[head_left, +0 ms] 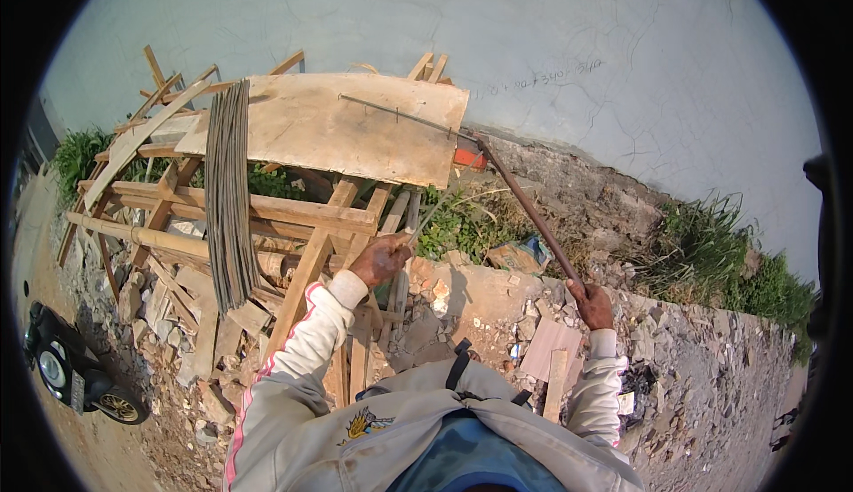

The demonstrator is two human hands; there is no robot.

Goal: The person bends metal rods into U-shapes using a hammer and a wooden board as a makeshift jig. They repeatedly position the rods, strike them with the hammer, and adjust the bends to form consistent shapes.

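My left hand (380, 259) is closed around a thin rod (431, 217) that rises toward the board's right end. My right hand (591, 305) grips the lower end of a long rusty metal bar (530, 204), which slants up and left to the board's right edge. Along the top of the worn wooden board (355, 137) lies a thin steel rod (400, 114), its right end close to the bar's upper tip. Short pegs stick up from the board near that rod. A bundle of long dark rods (229, 194) hangs over the board's left side.
A rough timber frame (311, 214) supports the board beside a grey wall (426, 12). Rubble (675, 394) and loose planks cover the ground around me. Weeds (711, 239) grow along the wall's foot. A parked motorbike (67, 363) stands at the far left.
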